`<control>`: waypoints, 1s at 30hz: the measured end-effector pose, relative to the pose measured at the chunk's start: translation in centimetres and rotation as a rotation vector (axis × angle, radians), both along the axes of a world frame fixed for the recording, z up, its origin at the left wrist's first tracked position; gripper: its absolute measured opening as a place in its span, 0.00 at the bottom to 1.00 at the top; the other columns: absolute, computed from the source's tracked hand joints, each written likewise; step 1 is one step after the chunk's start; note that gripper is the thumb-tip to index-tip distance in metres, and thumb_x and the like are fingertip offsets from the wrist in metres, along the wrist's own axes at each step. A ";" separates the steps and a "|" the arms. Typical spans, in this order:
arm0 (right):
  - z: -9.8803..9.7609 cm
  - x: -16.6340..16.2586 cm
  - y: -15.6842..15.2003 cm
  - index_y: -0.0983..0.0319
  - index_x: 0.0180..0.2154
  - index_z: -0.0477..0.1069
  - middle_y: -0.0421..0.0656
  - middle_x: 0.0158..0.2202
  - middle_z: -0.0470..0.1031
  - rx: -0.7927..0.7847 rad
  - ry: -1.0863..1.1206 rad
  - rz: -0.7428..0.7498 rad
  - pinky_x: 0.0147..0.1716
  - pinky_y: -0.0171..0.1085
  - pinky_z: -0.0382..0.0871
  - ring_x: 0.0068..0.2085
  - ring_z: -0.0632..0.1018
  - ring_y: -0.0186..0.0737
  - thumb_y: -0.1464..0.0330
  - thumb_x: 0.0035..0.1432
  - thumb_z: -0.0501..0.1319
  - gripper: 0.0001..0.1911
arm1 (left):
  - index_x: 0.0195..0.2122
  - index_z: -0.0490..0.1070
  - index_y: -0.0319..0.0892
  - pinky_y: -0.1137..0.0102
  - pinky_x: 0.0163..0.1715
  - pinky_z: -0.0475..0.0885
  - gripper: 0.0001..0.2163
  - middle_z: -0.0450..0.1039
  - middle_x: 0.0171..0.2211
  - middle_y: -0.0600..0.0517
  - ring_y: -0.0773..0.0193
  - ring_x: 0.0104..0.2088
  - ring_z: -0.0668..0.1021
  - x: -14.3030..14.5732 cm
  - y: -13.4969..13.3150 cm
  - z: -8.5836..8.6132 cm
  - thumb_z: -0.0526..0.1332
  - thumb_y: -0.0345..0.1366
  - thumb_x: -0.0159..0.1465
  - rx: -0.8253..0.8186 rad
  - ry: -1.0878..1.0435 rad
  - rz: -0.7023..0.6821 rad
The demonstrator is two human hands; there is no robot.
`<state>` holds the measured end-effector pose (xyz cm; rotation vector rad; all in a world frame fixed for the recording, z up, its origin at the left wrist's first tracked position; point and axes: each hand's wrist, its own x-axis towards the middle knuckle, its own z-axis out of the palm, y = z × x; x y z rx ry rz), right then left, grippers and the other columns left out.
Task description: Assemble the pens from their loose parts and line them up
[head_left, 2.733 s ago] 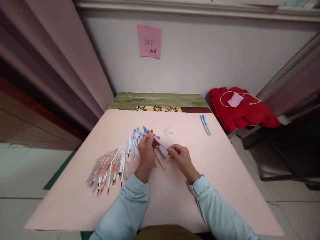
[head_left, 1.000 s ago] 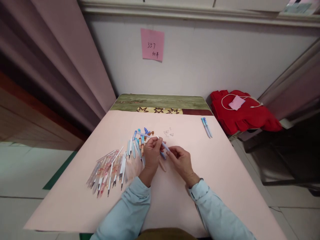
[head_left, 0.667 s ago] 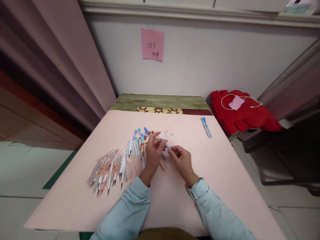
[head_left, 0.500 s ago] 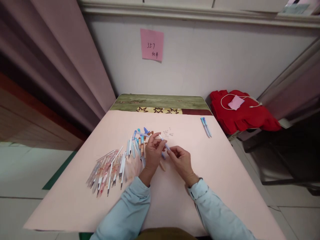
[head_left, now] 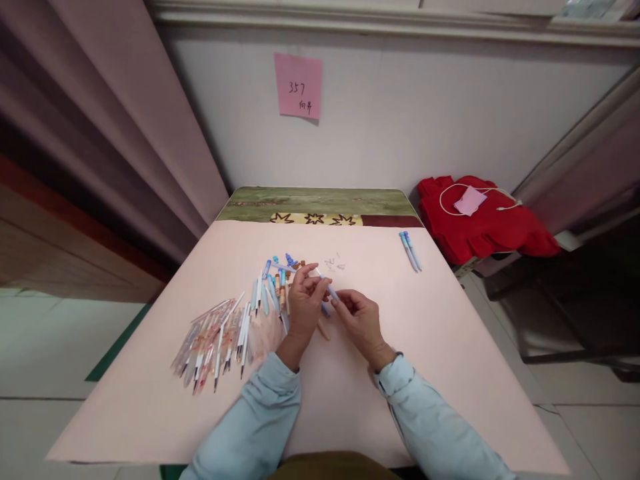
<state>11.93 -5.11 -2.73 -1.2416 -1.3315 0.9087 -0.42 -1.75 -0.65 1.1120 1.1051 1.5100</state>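
Between my two hands is a light blue pen barrel (head_left: 332, 291) with a white refill end showing at its upper left. My left hand (head_left: 305, 303) grips its upper part between thumb and fingers. At the lower end, my right hand (head_left: 361, 321) pinches it with thumb and forefinger. Beneath and left of my left hand lie loose pen parts: blue barrels, brown patterned pieces (head_left: 283, 293) and small blue caps (head_left: 290, 260). Several tiny springs (head_left: 331, 264) lie just beyond my hands. A peach-coloured barrel (head_left: 323, 330) rests on the table below my left hand.
White refills (head_left: 243, 330) and clear pinkish barrels or wrappers (head_left: 207, 340) are heaped at the left of the pink-covered table (head_left: 440, 387). Two blue pens (head_left: 410, 252) lie side by side at the far right. Past the table's right edge is a red cloth (head_left: 450, 233) with a white cable (head_left: 510, 200).
The view has shifted slightly. Both hands keep the pen barrel in nearly the same place, and the parts on the table lie as before.
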 end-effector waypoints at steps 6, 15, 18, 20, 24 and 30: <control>-0.1 -0.1 -0.1 0.61 0.39 0.78 0.44 0.33 0.81 -0.005 0.029 -0.001 0.32 0.35 0.72 0.30 0.78 0.38 0.60 0.59 0.64 0.12 | 0.52 0.66 0.43 0.74 0.25 0.70 0.21 0.72 0.23 0.58 0.68 0.22 0.74 0.1 0.0 -0.1 0.66 0.38 0.58 -0.025 -0.007 -0.049; -0.5 -0.1 0.1 0.62 0.40 0.78 0.41 0.29 0.79 0.011 0.017 -0.041 0.28 0.33 0.70 0.27 0.74 0.34 0.60 0.58 0.65 0.13 | 0.56 0.60 0.43 0.75 0.27 0.69 0.25 0.71 0.23 0.60 0.68 0.24 0.75 0.2 -0.1 -0.3 0.66 0.36 0.59 -0.024 0.018 -0.110; -0.6 0.1 0.1 0.63 0.42 0.78 0.42 0.28 0.78 0.010 -0.008 -0.074 0.27 0.33 0.69 0.26 0.73 0.34 0.59 0.59 0.63 0.15 | 0.56 0.60 0.44 0.75 0.25 0.69 0.25 0.70 0.23 0.60 0.69 0.22 0.73 0.0 0.1 -0.2 0.66 0.36 0.58 -0.021 -0.011 0.003; -0.6 0.2 0.2 0.63 0.42 0.78 0.42 0.29 0.77 -0.005 0.002 -0.107 0.27 0.33 0.69 0.27 0.73 0.35 0.59 0.59 0.63 0.16 | 0.55 0.60 0.44 0.75 0.25 0.69 0.25 0.72 0.25 0.58 0.70 0.22 0.73 -0.2 0.2 -0.2 0.66 0.36 0.58 -0.008 -0.028 0.100; -0.7 0.4 0.4 0.63 0.42 0.77 0.44 0.32 0.78 -0.060 0.095 -0.142 0.30 0.34 0.71 0.30 0.75 0.37 0.57 0.59 0.61 0.18 | 0.58 0.57 0.43 0.74 0.26 0.71 0.27 0.75 0.31 0.54 0.70 0.23 0.73 -0.5 0.5 -0.4 0.65 0.37 0.59 0.008 -0.064 0.235; -0.8 0.5 0.6 0.64 0.40 0.77 0.44 0.31 0.78 -0.080 0.143 -0.149 0.30 0.34 0.72 0.31 0.76 0.37 0.56 0.59 0.61 0.18 | 0.58 0.57 0.43 0.74 0.26 0.70 0.25 0.76 0.33 0.52 0.70 0.23 0.73 -0.4 0.4 -0.6 0.63 0.37 0.61 -0.009 -0.064 0.206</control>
